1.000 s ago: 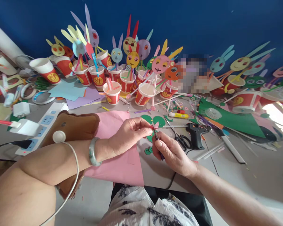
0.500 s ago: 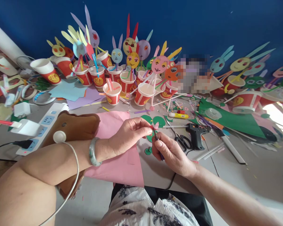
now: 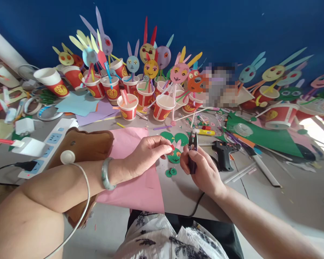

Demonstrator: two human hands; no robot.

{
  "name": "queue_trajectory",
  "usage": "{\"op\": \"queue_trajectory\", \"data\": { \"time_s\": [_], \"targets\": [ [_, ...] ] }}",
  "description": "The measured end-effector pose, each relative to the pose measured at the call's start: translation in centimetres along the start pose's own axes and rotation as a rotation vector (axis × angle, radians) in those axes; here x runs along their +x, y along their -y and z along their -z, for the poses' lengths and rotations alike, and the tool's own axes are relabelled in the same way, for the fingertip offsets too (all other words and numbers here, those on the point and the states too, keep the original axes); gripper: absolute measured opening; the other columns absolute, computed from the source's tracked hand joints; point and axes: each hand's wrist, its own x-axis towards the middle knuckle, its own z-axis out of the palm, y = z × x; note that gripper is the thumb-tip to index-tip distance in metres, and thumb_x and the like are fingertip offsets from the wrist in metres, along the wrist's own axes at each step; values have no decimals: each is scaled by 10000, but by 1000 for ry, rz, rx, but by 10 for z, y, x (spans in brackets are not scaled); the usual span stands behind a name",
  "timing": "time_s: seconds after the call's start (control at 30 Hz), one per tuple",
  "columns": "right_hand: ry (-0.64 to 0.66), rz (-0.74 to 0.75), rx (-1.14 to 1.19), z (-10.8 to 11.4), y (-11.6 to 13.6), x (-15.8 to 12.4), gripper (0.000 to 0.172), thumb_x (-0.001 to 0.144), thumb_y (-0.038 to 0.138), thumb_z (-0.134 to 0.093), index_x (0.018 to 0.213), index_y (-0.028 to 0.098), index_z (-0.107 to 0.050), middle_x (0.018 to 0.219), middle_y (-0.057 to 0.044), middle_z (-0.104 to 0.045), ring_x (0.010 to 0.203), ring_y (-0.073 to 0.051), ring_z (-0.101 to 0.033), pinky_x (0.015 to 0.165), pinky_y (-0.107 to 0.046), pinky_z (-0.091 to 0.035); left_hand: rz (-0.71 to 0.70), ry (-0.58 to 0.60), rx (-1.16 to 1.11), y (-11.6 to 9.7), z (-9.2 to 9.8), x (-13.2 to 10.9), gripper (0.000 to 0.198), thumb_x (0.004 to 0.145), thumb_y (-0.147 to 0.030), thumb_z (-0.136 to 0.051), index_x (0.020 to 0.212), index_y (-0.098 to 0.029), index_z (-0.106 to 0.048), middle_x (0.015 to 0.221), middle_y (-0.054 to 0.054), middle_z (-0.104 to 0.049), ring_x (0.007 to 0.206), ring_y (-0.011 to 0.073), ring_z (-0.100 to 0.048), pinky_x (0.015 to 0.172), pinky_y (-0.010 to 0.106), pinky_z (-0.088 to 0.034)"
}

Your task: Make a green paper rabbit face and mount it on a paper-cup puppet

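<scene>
Two hands are working above the grey table [image 3: 179, 194]: the left hand [image 3: 148, 154] is pinching a red scrap [image 3: 172, 147]; the right hand [image 3: 206, 174], now drawn back from it, is clasping black snips [image 3: 192, 166], exposing a green face [image 3: 174, 157]. The parted blades are pointing away from the wearer, lengthwise towards the blue wall [image 3: 218, 28].

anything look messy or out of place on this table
Yes: beyond the right hand, small pink and green paper scraps lie strewn behind the yellow tube, looking like untidied cuttings. I see no clear spill or damage.
</scene>
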Motion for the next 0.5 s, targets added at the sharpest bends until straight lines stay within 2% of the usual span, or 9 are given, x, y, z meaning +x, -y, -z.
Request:
{"op": "queue_trajectory", "data": {
  "time_s": [0.17, 0.3, 0.5],
  "targets": [
    [-5, -42, 55, -4, 5, 0, 306, 937, 489, -638, 840, 219, -530, 515, 80, -440, 467, -91, -347, 493, -258, -299, 2, -2, 32, 0, -1, 1, 172, 833, -315, -649, 789, -148, -656, 768, -3, -597, 733, 111, -501, 694, 263, -405],
    [-10, -55, 41, -7, 8, -1, 336, 884, 511, -707, 969, 201, -605, 520, 93, -437, 434, -77, -333, 448, -245, -264, -15, -10, 89, 3, -1, 2, 163, 815, -303, -669, 805, -140, -674, 772, 12, -628, 761, 123, -528, 717, 264, -426],
    [7, -62, -17, -7, 10, -2, 355, 872, 537, -710, 907, 202, -601, 508, 85, -444, 432, -73, -355, 433, -233, -273, -41, -13, 229, 3, 0, 1, 150, 810, -267, -643, 724, -144, -654, 702, 6, -606, 700, 113, -499, 630, 243, -397]
  ]
}}
